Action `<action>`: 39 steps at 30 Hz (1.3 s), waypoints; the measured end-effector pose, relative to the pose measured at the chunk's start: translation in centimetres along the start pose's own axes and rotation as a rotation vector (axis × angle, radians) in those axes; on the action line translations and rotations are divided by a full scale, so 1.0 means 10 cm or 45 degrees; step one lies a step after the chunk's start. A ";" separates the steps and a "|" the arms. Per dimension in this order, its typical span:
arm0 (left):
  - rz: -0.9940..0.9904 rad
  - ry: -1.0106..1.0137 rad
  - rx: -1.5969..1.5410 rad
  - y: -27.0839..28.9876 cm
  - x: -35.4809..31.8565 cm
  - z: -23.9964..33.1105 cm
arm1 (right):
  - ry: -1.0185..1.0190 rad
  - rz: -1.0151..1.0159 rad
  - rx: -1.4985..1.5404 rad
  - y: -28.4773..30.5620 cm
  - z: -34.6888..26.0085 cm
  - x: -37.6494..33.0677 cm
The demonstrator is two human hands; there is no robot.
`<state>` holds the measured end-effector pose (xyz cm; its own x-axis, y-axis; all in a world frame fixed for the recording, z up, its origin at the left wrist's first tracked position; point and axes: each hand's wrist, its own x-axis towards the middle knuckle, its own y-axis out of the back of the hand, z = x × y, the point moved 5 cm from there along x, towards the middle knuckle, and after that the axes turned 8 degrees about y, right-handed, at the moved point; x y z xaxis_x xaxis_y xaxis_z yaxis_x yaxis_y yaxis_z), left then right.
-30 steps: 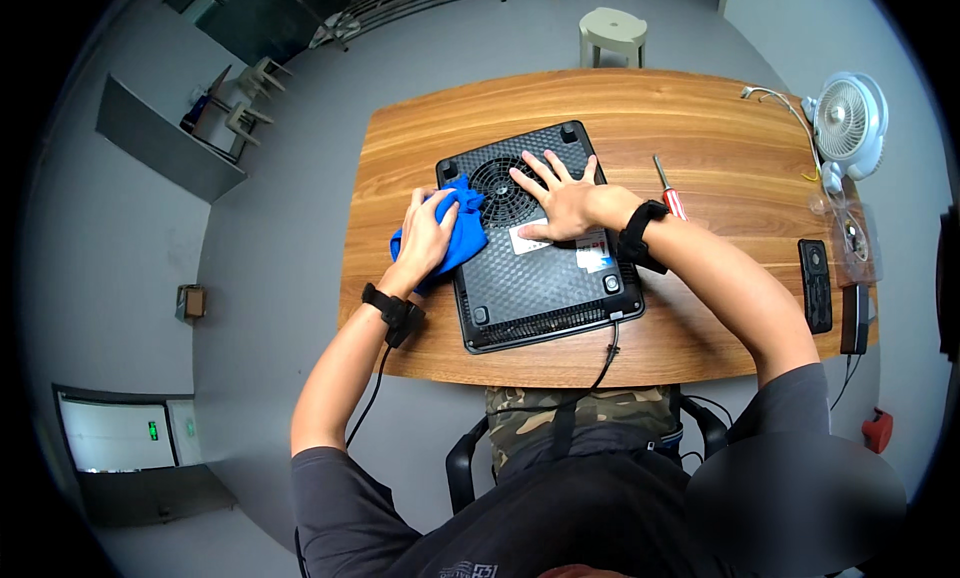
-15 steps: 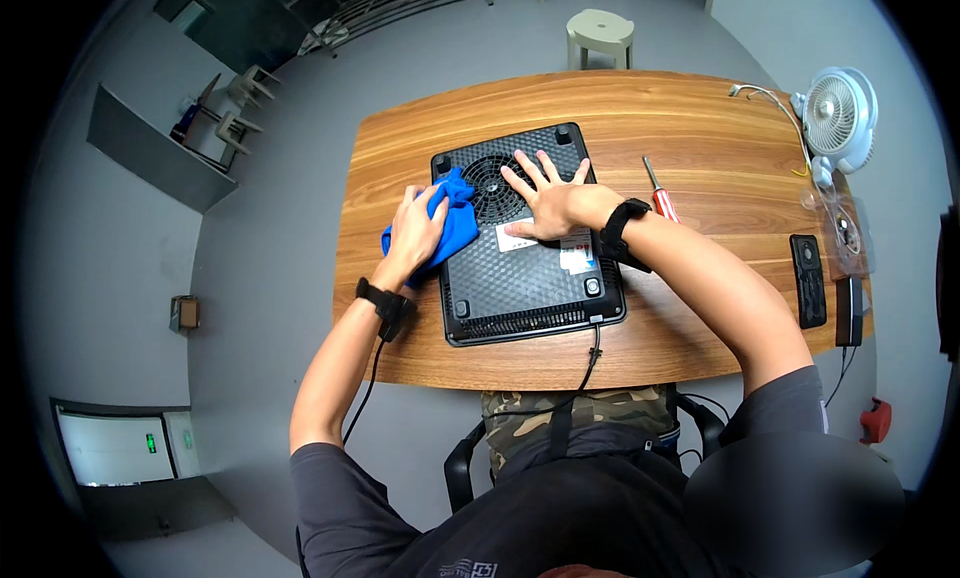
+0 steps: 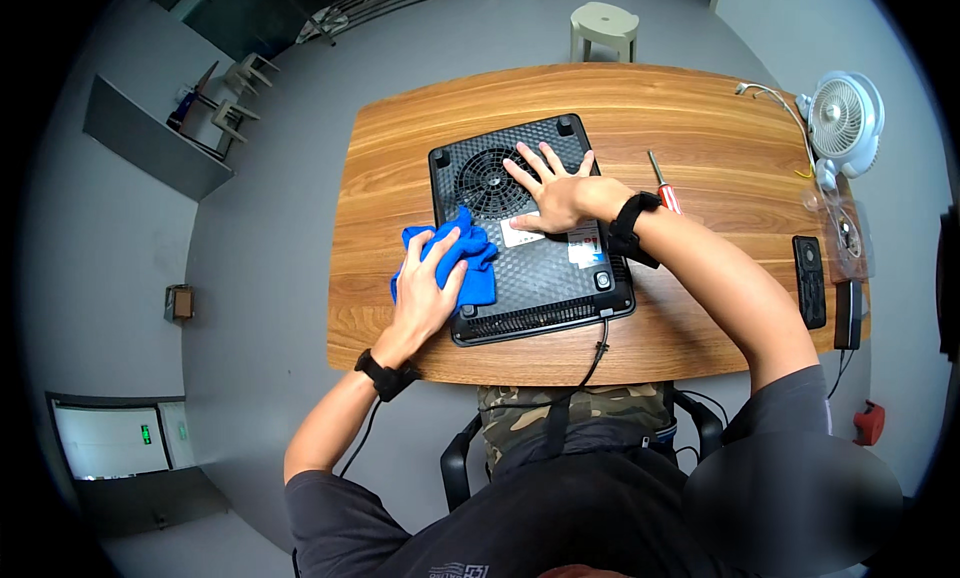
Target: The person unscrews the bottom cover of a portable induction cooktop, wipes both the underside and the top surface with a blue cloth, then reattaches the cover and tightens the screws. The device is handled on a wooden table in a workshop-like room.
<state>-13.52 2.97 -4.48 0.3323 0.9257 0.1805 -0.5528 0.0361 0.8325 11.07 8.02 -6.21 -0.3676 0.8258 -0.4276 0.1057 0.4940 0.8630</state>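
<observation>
A black induction cooker [image 3: 530, 278] lies bottom up on the wooden table, its round fan grille [image 3: 493, 181], small feet and labels showing. My left hand [image 3: 428, 288] grips a bunched blue cloth [image 3: 478, 278] and presses it on the cooker's left side, near the lower left foot. Part of the cloth hangs over that edge. Fingers spread, my right hand [image 3: 560, 196] rests flat on the upper right part, its fingertips by the grille. Under the right palm, part of a label is covered. The power cord [image 3: 600, 353] leaves the near edge and drops toward my lap.
A screwdriver [image 3: 665, 186] with a red handle lies right of the cooker. Along the table's right side are a white fan [image 3: 842, 118], a clear plastic package [image 3: 848, 233], a black phone-shaped case [image 3: 808, 281] and a black box [image 3: 848, 313]. A stool [image 3: 604, 26] stands beyond the table.
My left hand has drawn the blue cloth nearer to me, from beside the grille down toward the lower left foot. My right hand stays spread on the cooker.
</observation>
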 end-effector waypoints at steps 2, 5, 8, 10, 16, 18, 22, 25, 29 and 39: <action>0.026 0.029 -0.011 0.01 -0.03 -0.02 | 0.010 -0.003 -0.012 0.00 0.00 0.01; 0.027 0.114 -0.041 0.02 0.03 -0.10 | 0.025 -0.004 -0.038 0.02 -0.07 0.00; 0.000 0.076 -0.135 -0.04 0.24 -0.18 | 0.009 -0.001 -0.042 0.02 -0.03 -0.02; 0.040 0.012 -0.135 -0.05 0.40 -0.20 | -0.001 0.030 -0.035 0.01 0.01 -0.01; 0.083 0.111 -0.011 -0.05 0.50 -0.22 | 0.022 0.052 0.001 -0.01 -0.03 0.00; 0.064 0.075 0.015 -0.04 0.32 -0.19 | 0.014 0.066 0.004 -0.01 -0.01 0.01; -0.054 0.078 0.009 0.00 -0.16 -0.13 | -0.002 0.042 0.008 -0.02 0.02 0.00; -0.002 -0.036 -0.065 0.06 -0.50 -0.07 | 0.006 0.048 0.019 -0.02 0.01 -0.01; 0.123 -0.303 -0.033 0.01 -0.84 -0.02 | 0.017 0.049 0.013 -0.01 -0.02 -0.01; -0.087 -0.856 0.567 -0.09 -0.69 0.45 | -0.006 0.038 -0.015 -0.02 -0.02 -0.01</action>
<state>-11.94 -5.15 -4.11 0.8211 0.4974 0.2798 -0.2053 -0.2000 0.9580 10.94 7.78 -6.32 -0.3603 0.8415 -0.4025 0.1056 0.4655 0.8787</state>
